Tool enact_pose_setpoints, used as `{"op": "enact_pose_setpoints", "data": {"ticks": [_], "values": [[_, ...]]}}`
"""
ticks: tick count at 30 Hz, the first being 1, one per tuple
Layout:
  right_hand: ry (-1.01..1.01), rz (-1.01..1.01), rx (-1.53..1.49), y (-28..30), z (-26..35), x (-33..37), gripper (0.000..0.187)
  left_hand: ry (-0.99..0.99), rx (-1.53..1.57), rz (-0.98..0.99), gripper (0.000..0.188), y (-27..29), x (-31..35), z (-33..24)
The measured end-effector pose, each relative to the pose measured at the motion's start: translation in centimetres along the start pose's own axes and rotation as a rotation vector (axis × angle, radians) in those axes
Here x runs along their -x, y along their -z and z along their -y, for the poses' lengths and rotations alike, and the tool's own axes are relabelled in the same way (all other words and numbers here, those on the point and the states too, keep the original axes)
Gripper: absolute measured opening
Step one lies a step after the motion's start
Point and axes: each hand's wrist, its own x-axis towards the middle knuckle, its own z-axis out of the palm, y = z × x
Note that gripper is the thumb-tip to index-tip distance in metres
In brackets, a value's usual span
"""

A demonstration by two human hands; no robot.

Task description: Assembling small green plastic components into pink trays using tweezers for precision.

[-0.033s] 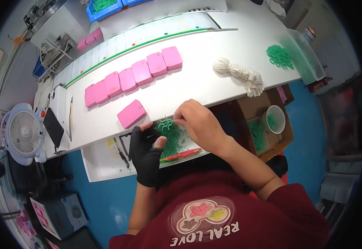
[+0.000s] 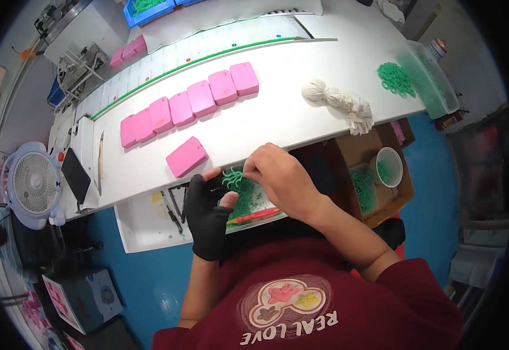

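Observation:
Above the open drawer, a small green branched plastic piece [image 2: 232, 177] with curved prongs hangs between my hands. My right hand [image 2: 279, 178], bare, pinches its edge between thumb and fingertips. My left hand [image 2: 204, 213] wears a black fingerless glove. Its thumb and forefinger are spread apart on the other side of the piece, and its other fingers are partly hidden. Beneath lies a heap of green plastic scraps [image 2: 244, 201] in the white drawer [image 2: 135, 230]. A red and yellow pen-like tool [image 2: 254, 216] rests along the drawer's near side.
One pink block [image 2: 186, 157] lies near the table edge, behind it a row of several pink blocks [image 2: 181, 109]. Right of these are a tied white cloth bundle [image 2: 339, 102], green loops [image 2: 396, 79] and a clear bin [image 2: 435, 93]. A fan [image 2: 32, 182] stands left; a cardboard box [image 2: 397, 207] sits right.
The green piece now shows more clearly, with its prongs fanned out between my hands. My hands have barely moved, and the whole view has shifted slightly.

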Motion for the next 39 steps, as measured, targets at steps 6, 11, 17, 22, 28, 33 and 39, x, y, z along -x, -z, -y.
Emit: {"op": "enact_pose_setpoints", "data": {"ticks": [6,11,17,22,28,33,39], "values": [[0.038,0.01,-0.066,-0.2,2.2,1.6,0.024,0.109,-0.073,0.085,0.015,0.5,0.7,0.2],[-0.008,-0.045,-0.155,-1.0,2.1,2.4,0.02,0.068,-0.046,0.071,0.012,0.4,1.3,1.3],[-0.027,-0.059,-0.163,-1.1,2.1,2.9,0.017,0.053,-0.035,0.089,0.011,0.1,1.5,1.2],[-0.037,-0.058,-0.172,-1.4,2.1,2.8,0.017,0.047,-0.071,0.086,0.012,0.4,1.4,1.5],[-0.051,-0.063,-0.175,-0.9,1.9,2.6,0.017,0.035,-0.081,0.106,0.012,-0.1,0.9,1.4],[-0.062,-0.019,-0.173,-1.3,2.5,2.0,0.016,0.048,-0.087,0.084,0.012,1.1,1.3,1.8],[-0.13,0.032,-0.193,-0.4,2.7,1.2,0.011,0.11,-0.027,0.015,0.011,1.0,1.5,2.1]]}}
